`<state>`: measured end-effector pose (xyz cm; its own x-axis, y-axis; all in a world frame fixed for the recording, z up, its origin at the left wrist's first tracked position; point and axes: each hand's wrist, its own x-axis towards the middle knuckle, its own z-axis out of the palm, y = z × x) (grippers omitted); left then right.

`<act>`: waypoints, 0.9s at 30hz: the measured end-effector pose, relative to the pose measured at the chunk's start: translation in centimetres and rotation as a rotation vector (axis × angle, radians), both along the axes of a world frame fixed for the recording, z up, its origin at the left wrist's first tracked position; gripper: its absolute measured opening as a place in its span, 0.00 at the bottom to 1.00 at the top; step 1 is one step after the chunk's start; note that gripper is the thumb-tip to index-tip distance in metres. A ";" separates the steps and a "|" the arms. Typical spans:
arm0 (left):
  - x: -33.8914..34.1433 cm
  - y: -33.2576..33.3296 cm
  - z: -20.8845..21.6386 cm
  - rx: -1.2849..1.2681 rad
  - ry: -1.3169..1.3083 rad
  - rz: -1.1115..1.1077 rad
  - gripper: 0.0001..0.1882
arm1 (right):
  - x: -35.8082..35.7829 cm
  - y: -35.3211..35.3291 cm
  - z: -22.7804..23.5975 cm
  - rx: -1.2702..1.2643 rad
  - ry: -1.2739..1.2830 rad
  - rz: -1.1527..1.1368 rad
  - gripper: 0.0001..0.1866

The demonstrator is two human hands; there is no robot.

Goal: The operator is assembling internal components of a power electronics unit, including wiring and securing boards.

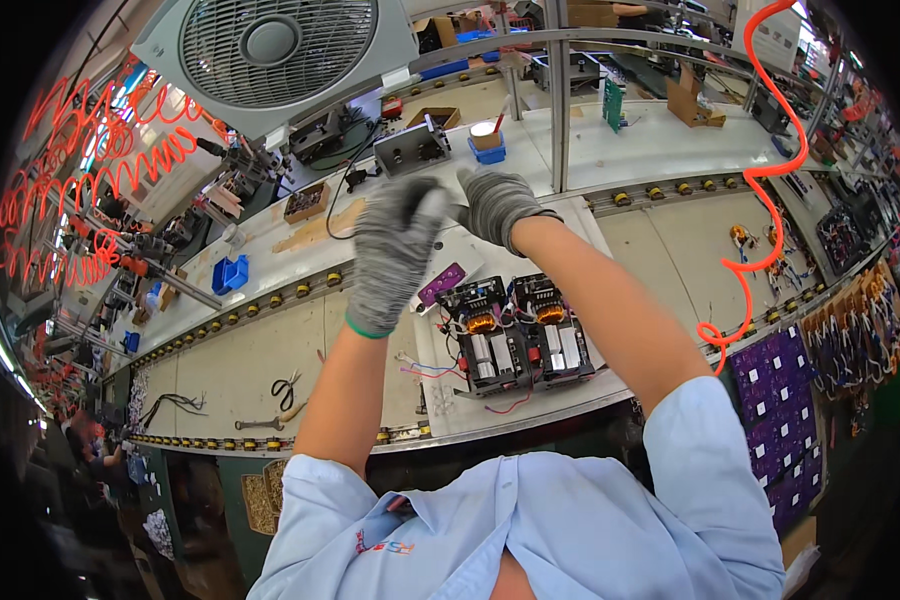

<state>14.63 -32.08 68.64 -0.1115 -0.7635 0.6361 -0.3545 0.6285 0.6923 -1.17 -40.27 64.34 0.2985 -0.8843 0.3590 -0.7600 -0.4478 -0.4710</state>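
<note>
My left hand, in a grey knit glove with a green cuff, is raised over the work line and smeared by motion, so its finger shape is unclear. Close beside it, my right hand wears a similar glove with the fingers curled in; anything inside them is hidden. Below and between my forearms sit two black open-framed electronic units with copper coils, silver heat sinks and loose wires. A small purple circuit board lies at their upper left, nearest my left wrist.
Black-handled scissors and a wrench lie on the conveyor at left. A large grey fan hangs above. An orange coiled hose dangles at right, near several purple boards. Blue bins stand on the far ledge.
</note>
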 end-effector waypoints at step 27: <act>-2.0 -1.4 -2.8 0.754 0.069 -0.678 0.14 | -0.4 -2.0 -3.3 -0.308 0.299 0.036 0.15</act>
<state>12.61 -33.51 65.87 -0.6518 -0.7575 0.0360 -0.0301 0.0732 0.9969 -1.62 -42.24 61.07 0.4585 -0.7361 0.4980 -0.8238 -0.5622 -0.0724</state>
